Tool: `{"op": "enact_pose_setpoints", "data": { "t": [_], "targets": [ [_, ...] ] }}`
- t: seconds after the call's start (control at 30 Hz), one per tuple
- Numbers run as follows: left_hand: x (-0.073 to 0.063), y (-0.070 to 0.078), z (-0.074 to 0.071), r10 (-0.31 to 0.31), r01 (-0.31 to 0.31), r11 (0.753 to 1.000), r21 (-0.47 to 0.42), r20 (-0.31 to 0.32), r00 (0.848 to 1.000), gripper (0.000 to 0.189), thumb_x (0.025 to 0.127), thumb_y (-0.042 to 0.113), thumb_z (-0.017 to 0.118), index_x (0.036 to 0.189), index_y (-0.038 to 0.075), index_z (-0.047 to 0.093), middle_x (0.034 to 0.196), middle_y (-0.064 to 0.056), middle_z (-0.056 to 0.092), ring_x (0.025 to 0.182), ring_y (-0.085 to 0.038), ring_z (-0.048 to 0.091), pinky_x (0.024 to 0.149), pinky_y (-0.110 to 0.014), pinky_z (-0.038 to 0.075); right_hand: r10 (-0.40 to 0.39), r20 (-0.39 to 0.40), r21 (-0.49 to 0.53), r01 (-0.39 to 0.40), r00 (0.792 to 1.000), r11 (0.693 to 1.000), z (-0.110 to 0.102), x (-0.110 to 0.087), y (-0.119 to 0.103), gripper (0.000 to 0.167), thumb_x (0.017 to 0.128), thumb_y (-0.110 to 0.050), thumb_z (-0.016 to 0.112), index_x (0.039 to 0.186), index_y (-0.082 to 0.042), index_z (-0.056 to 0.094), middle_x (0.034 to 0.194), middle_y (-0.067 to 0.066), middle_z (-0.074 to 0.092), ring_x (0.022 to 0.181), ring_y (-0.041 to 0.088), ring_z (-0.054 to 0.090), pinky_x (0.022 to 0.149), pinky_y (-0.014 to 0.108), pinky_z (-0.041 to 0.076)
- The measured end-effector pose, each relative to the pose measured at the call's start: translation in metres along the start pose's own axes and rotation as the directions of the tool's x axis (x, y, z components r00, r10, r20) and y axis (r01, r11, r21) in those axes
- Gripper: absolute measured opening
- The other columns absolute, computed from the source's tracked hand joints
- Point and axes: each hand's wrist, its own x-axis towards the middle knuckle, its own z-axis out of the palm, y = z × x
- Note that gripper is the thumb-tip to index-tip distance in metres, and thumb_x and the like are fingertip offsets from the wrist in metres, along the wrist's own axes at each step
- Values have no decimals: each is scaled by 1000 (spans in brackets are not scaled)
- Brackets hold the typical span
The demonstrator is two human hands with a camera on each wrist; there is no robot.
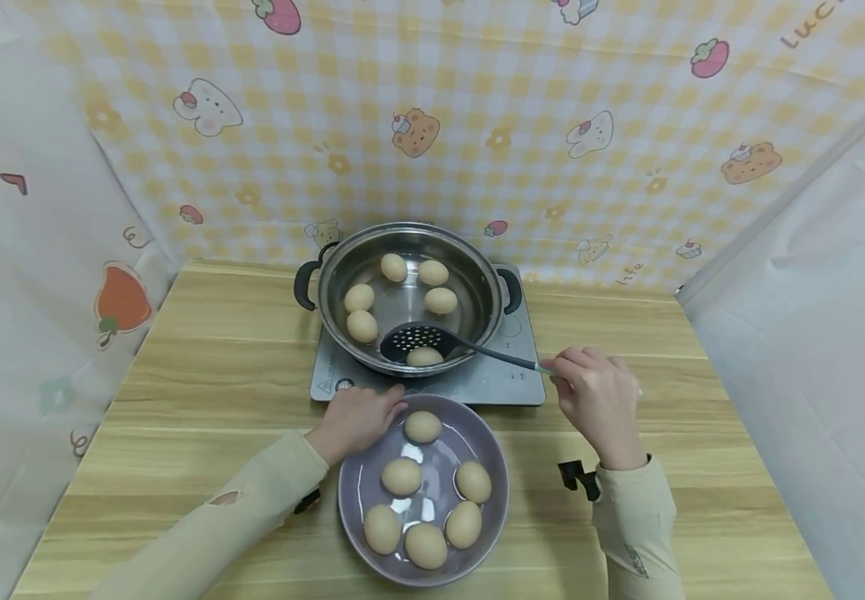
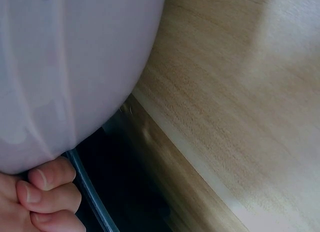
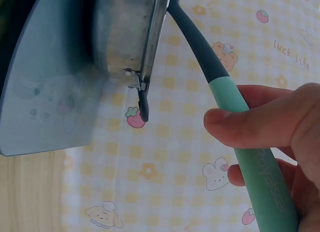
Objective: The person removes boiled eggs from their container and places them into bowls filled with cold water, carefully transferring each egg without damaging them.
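My right hand (image 1: 599,404) grips the green handle (image 3: 252,157) of a black slotted skimmer (image 1: 412,340), thumb laid along it in the right wrist view. The skimmer's head is tilted inside a steel pot (image 1: 488,321), and one egg (image 1: 424,357) overlaps its near side. Several more brown eggs (image 1: 441,301) lie spread over the pot's bottom. With curled fingers (image 2: 55,194), my left hand (image 1: 357,419) holds the upper left rim of a purple-grey bowl (image 1: 350,508). Inside that bowl sit several eggs (image 1: 401,477).
Under the pot is a flat grey induction cooker (image 1: 470,390), its front edge close to the bowl. The pot has black side handles (image 1: 305,285). Behind the wooden table (image 1: 230,358) hangs a yellow checked cloth (image 1: 477,75), with white sheets (image 1: 20,275) at both sides.
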Motion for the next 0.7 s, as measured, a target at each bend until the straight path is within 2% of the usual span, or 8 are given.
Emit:
{"op": "enact_pose_setpoints", "data": {
  "t": [0.17,0.37,0.5,0.7],
  "targets": [
    [0,0,0,-10,11,1000,-9,28,1000,21,94,36,45,85,17,47,49,2,43,41,-17,44,39,-32,31,-16,33,20,15,999,1000,1,2,-2,22,65,3,69,78,-14,74,70,-2,67,52,16,53,41,26,32],
    [0,0,1,-6,6,1000,-14,22,1000,21,94,35,45,85,17,47,48,2,42,41,-17,44,38,-32,31,-48,90,8,48,995,999,2,4,-6,24,62,-2,73,83,-15,74,71,-2,67,47,13,50,37,20,23],
    [-1,0,1,-1,1,1000,-8,9,1000,21,94,35,45,85,17,47,48,2,42,41,-17,44,38,-31,31,-53,130,21,51,990,998,1,5,-8,24,63,-7,76,86,-15,74,73,-2,67,48,12,53,36,21,25],
    [-1,-1,1,4,-4,1000,4,-15,1000,21,94,35,47,84,16,46,47,2,42,41,-19,47,38,-32,31,-59,146,35,54,988,998,-1,5,-9,23,65,-8,75,87,-14,74,75,-3,68,47,11,54,36,21,28]
  ]
}}
